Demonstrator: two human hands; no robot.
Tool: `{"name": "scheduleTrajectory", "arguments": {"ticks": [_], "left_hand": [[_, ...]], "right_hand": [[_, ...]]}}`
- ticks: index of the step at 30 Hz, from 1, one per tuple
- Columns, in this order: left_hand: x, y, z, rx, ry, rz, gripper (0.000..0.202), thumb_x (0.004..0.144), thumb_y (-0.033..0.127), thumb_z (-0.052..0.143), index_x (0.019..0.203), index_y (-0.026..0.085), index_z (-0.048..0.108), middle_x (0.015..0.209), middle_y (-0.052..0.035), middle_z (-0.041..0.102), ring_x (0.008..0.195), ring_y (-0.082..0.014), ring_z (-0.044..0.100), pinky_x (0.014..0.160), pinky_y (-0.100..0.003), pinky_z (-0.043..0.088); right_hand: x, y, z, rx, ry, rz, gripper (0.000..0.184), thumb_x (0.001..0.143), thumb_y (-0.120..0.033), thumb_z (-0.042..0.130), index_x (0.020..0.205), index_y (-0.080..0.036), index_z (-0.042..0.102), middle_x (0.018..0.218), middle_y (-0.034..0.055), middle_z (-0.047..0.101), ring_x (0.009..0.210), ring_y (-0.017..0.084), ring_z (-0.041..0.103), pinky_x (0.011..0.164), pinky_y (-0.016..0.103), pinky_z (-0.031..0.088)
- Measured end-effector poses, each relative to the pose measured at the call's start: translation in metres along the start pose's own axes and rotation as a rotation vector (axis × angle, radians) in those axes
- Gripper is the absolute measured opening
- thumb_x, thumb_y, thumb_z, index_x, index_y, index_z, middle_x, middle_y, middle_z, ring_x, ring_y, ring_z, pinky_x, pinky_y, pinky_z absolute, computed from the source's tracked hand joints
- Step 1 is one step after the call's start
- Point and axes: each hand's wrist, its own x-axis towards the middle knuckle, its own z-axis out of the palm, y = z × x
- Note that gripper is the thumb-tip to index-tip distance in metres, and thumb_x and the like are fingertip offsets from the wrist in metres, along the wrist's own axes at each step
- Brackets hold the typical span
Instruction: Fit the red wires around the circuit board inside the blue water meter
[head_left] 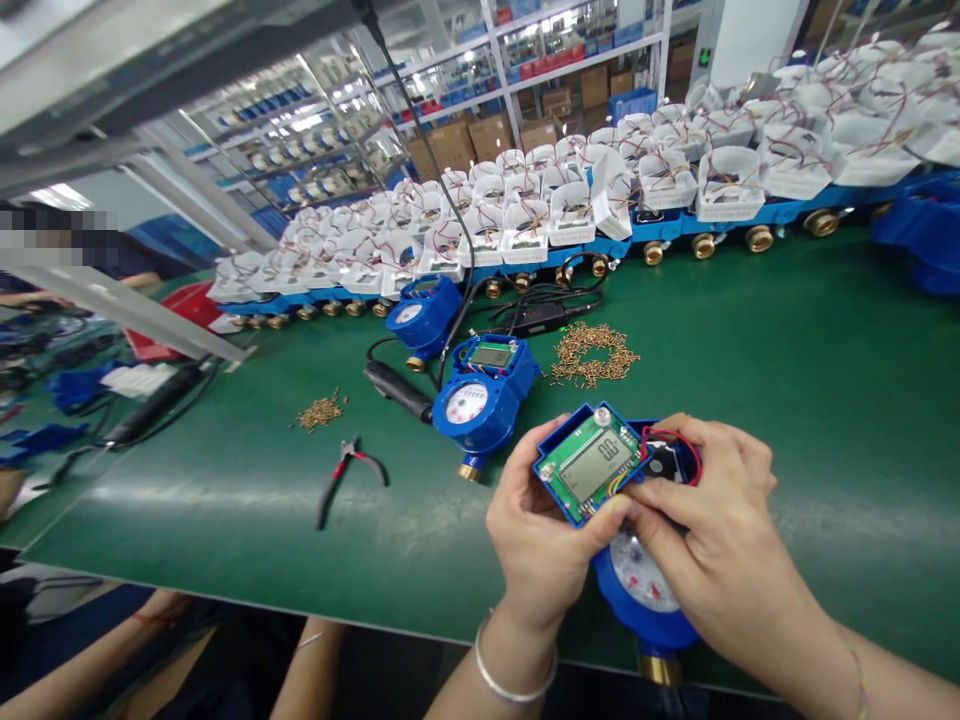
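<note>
Both hands grip a blue water meter (645,590) at the near table edge (300,600): left hand (536,530) pinches its green circuit board (592,465), right hand (712,530) closes over the wires; open green mat lies right, pliers (341,475) well left

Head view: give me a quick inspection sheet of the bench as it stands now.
Surface: green mat, bare at right.
Job's things: blue water meter with green display board tilted up from it.
Clutter: two more meters, pliers, two piles of brass screws, rows of white-capped meters behind.
Grippers: left hand and right hand both grip the board and meter.
Cables: black cord hangs down to a black electric screwdriver.
Surroundings: shelves, cartons; another person's arms at lower left.
</note>
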Motion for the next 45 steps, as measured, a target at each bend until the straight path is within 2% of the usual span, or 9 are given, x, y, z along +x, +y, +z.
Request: {"name": "scheduleTrajectory", "arguments": {"ticks": [5, 9, 13, 16, 21, 28, 32, 39, 45], "left_hand": [[-0.001, 0.001, -0.001, -0.003, -0.009, 0.008, 0.066, 0.059, 0.025, 0.088, 0.119, 0.019, 0.061, 0.111, -0.0067, 0.071, 0.095, -0.0209, 0.071, 0.085, -0.028, 0.061], [0.001, 0.0, -0.002, 0.043, -0.021, 0.021, 0.065, 0.06, 0.026, 0.086, 0.119, 0.017, 0.061, 0.111, -0.0081, 0.07, 0.097, -0.0231, 0.07, 0.09, -0.035, 0.06], [0.002, -0.001, -0.003, 0.081, -0.037, 0.035, 0.065, 0.06, 0.028, 0.085, 0.119, 0.017, 0.06, 0.109, -0.0083, 0.07, 0.095, -0.024, 0.07, 0.09, -0.038, 0.06], [0.004, -0.003, -0.004, 0.102, -0.043, 0.048, 0.065, 0.061, 0.03, 0.085, 0.12, 0.017, 0.06, 0.109, -0.0088, 0.07, 0.095, -0.0238, 0.07, 0.09, -0.037, 0.06], [0.005, -0.007, -0.008, 0.172, -0.064, 0.127, 0.068, 0.057, 0.03, 0.086, 0.119, 0.018, 0.06, 0.109, -0.0092, 0.069, 0.094, -0.0248, 0.07, 0.092, -0.039, 0.059], [0.005, -0.006, -0.01, 0.152, -0.102, 0.128, 0.067, 0.06, 0.026, 0.084, 0.122, 0.02, 0.058, 0.113, -0.0092, 0.068, 0.097, -0.0247, 0.069, 0.091, -0.038, 0.059], [0.005, -0.004, -0.01, 0.157, -0.1, 0.131, 0.066, 0.06, 0.027, 0.084, 0.121, 0.02, 0.059, 0.114, -0.0092, 0.068, 0.099, -0.025, 0.069, 0.093, -0.038, 0.058], [0.005, -0.006, -0.011, 0.23, -0.092, 0.174, 0.064, 0.062, 0.03, 0.084, 0.12, 0.018, 0.058, 0.114, -0.0094, 0.068, 0.099, -0.0246, 0.069, 0.095, -0.038, 0.057], [0.001, -0.007, -0.01, 0.295, -0.081, 0.231, 0.065, 0.061, 0.027, 0.084, 0.119, 0.016, 0.058, 0.116, -0.009, 0.068, 0.104, -0.0235, 0.068, 0.096, -0.034, 0.057]], "right_hand": [[0.0, 0.004, 0.002, -0.021, -0.043, -0.014, 0.015, 0.087, -0.023, 0.058, 0.086, -0.028, 0.072, 0.119, 0.0075, 0.047, 0.108, 0.03, 0.041, 0.083, 0.05, 0.033], [0.0, 0.004, -0.001, -0.027, -0.042, -0.023, 0.013, 0.086, -0.025, 0.059, 0.082, -0.027, 0.072, 0.119, 0.008, 0.048, 0.11, 0.031, 0.042, 0.086, 0.05, 0.033], [-0.004, 0.002, -0.013, -0.048, 0.089, -0.036, 0.009, 0.084, -0.028, 0.064, 0.089, -0.027, 0.071, 0.132, 0.0104, 0.042, 0.116, 0.036, 0.041, 0.088, 0.054, 0.032], [-0.004, 0.0, -0.023, -0.055, 0.183, -0.077, 0.023, 0.08, -0.023, 0.067, 0.102, -0.029, 0.068, 0.134, 0.0104, 0.038, 0.117, 0.035, 0.041, 0.087, 0.049, 0.035], [0.005, 0.005, -0.029, -0.12, 0.022, -0.262, 0.032, 0.08, -0.019, 0.064, 0.107, -0.035, 0.066, 0.131, 0.0085, 0.04, 0.114, 0.032, 0.042, 0.09, 0.047, 0.031], [0.016, 0.008, -0.029, -0.153, -0.032, -0.375, 0.029, 0.081, -0.014, 0.059, 0.106, -0.029, 0.064, 0.127, 0.0093, 0.043, 0.115, 0.031, 0.04, 0.089, 0.045, 0.029], [0.022, 0.004, -0.031, -0.177, -0.112, -0.387, 0.025, 0.083, -0.011, 0.055, 0.102, -0.026, 0.061, 0.123, 0.0104, 0.044, 0.113, 0.031, 0.039, 0.087, 0.046, 0.027], [0.027, -0.001, -0.031, -0.198, -0.156, -0.398, 0.019, 0.085, -0.014, 0.053, 0.1, -0.023, 0.061, 0.116, 0.0116, 0.048, 0.107, 0.03, 0.042, 0.083, 0.046, 0.027], [0.038, -0.014, -0.032, -0.17, -0.233, -0.218, 0.021, 0.088, -0.019, 0.046, 0.083, -0.026, 0.066, 0.102, 0.0079, 0.057, 0.096, 0.028, 0.047, 0.08, 0.045, 0.026]]}}
